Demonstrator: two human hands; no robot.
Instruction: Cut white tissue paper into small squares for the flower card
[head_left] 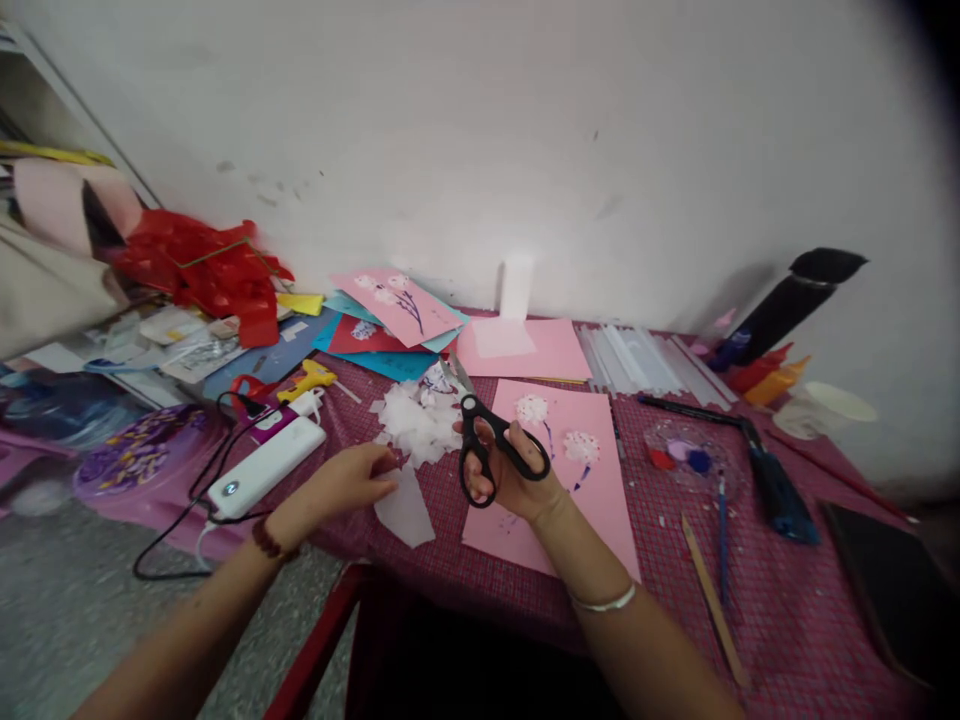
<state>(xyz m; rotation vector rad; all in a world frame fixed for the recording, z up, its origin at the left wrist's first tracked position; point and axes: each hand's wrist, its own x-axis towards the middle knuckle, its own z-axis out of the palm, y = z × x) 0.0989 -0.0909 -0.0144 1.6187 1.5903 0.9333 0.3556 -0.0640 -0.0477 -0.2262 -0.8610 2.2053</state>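
My right hand (517,480) grips black-handled scissors (499,440), fingers through the loops, with the slightly parted blades pointing away from me. To the left, my left hand (349,482) is closed at the edge of a thin white sheet of tissue paper (405,510), which hangs at the table's front edge. Just beyond both hands lies a heap of crumpled white paper scraps (420,420). Under the right hand rests a pink sheet (547,530) bearing two white speckled blossoms and purple strokes; the hand covers part of it.
Painted cards (397,305) and a pink sheet (562,348) lie at the back. A yellow glue gun (307,380) and white power bank (268,468) are on the left. Glue sticks (637,360), a paint palette (690,455), a paintbrush (723,540) and a wooden stick (712,600) are on the right.
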